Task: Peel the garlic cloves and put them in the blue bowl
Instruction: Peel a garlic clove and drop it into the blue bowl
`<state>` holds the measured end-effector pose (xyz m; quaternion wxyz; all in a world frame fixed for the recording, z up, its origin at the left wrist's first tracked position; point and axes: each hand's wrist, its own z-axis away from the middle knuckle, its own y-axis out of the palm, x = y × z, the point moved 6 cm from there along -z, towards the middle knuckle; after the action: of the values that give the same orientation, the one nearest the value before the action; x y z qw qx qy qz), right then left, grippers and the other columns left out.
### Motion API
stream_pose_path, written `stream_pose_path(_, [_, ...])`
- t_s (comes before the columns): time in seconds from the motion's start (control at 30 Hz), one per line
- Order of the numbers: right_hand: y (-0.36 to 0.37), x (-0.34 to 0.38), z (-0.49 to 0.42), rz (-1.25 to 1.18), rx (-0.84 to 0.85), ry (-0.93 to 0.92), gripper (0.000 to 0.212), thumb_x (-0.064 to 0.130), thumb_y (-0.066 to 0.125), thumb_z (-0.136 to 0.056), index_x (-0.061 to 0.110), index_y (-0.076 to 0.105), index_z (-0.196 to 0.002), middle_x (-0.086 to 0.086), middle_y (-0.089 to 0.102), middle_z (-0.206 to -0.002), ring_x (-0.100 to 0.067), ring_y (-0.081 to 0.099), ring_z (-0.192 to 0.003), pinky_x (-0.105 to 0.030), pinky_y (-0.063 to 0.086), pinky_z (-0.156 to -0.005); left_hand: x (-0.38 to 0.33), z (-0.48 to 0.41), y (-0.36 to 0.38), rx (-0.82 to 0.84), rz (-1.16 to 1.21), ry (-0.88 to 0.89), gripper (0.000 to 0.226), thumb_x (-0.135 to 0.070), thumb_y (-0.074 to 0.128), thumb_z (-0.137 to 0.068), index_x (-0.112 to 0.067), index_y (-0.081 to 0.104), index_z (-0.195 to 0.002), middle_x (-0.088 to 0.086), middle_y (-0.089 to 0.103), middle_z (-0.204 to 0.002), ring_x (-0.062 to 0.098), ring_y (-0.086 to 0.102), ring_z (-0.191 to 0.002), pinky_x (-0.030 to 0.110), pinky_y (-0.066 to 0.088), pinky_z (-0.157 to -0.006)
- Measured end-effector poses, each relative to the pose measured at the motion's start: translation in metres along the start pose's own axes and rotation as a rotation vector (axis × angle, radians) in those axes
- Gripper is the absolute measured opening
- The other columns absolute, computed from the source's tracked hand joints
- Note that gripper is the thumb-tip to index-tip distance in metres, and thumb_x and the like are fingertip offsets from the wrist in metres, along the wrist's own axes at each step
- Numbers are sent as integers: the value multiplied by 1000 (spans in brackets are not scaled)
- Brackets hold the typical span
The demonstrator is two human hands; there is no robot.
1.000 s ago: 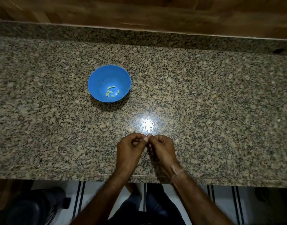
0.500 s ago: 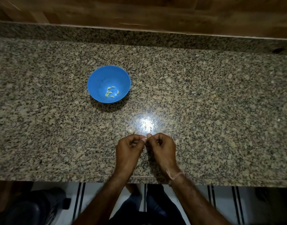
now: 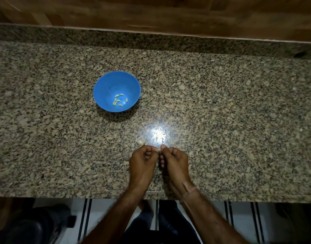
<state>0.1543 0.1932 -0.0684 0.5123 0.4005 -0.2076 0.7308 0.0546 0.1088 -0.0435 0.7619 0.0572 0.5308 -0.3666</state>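
A blue bowl [image 3: 105, 88] stands on the granite counter [image 3: 230, 111] left of centre, with several peeled garlic cloves [image 3: 119, 100] in its bottom. Near the front edge my left hand [image 3: 142, 160] and my right hand [image 3: 176, 161] meet fingertip to fingertip, both with curled fingers pinching one small garlic clove [image 3: 158, 149] between them; most of it is hidden by the fingers. An unpeeled piece of garlic [image 3: 140, 142] lies on the counter just beyond my left hand.
A bright light reflection [image 3: 158, 135] glares on the counter just past the hands. A granite backsplash and a wooden wall [image 3: 151, 13] close the far side. Below the counter's front edge is striped floor and a dark object [image 3: 33, 224] at lower left.
Both hands stay together on the clove with only slight finger shifts. The bowl and the loose garlic piece have not moved.
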Motion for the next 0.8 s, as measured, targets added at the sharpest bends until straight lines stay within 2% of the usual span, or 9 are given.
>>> stream_pose_path(0.13, [0, -3, -1, -115, 4, 133, 32, 24, 71, -98, 12, 65, -69, -4, 57, -60, -13, 49, -51, -24, 43, -50, 4, 2, 5, 22, 17, -3, 10, -14, 67, -95, -19, 74, -89, -6, 76, -78, 8, 73, -74, 26, 60, -68])
stream_pose_path(0.23, [0, -3, -5, -161, 8, 198, 29, 25, 71, -98, 9, 69, -74, -3, 58, -60, -12, 50, -49, -21, 43, -47, 10, 4, 7, 45, -3, -5, 10, -12, 67, -94, -17, 75, -89, -3, 76, -78, 12, 74, -74, 26, 60, -67])
stream_pose_path(0.4, [-6, -1, -10, -62, 17, 162, 27, 28, 72, -98, 3, 68, -86, -3, 58, -61, -13, 49, -50, -25, 40, -49, 4, 3, 1, -14, -102, 52, 16, -5, 67, -89, -21, 70, -89, -7, 71, -78, 1, 65, -68, 10, 47, -59])
stream_pose_path(0.5, [-8, -3, -10, -5, 31, 132, 27, 28, 72, -98, 5, 69, -84, -4, 58, -63, -14, 48, -52, -27, 39, -51, -8, 0, 0, -15, -124, 138, 15, -9, 65, -95, -21, 74, -90, -10, 72, -80, -1, 66, -74, 8, 47, -63])
stream_pose_path(0.57, [-8, -2, -10, 20, 35, 124, 27, 26, 70, -98, 7, 67, -80, -5, 57, -62, -14, 47, -52, -27, 38, -51, -14, 0, 1, 18, -90, 157, 13, -14, 65, -98, -22, 75, -95, -11, 74, -84, -2, 69, -78, 9, 51, -67])
stream_pose_path(0.63, [-7, 1, -9, 23, 37, 116, 29, 23, 70, -98, 9, 63, -73, -5, 54, -59, -15, 45, -50, -27, 35, -49, -15, 1, 4, 55, -41, 170, 10, -17, 67, -98, -24, 74, -97, -10, 75, -86, 1, 71, -80, 18, 57, -71])
stream_pose_path(0.73, [-6, 6, -7, 52, 58, 98, 34, 22, 70, -97, 11, 58, -67, -9, 50, -59, -16, 42, -49, -29, 33, -49, -13, 0, 1, 55, -29, 189, 8, -18, 70, -96, -24, 73, -91, -9, 76, -83, 7, 73, -80, 29, 61, -74])
stream_pose_path(0.8, [-6, 10, -7, 154, 81, 15, 39, 29, 71, -97, 12, 58, -64, -7, 50, -57, -18, 43, -51, -32, 36, -52, -12, -1, -1, 74, -64, 215, 10, -18, 70, -96, -25, 72, -89, -9, 74, -82, 7, 72, -80, 28, 61, -73])
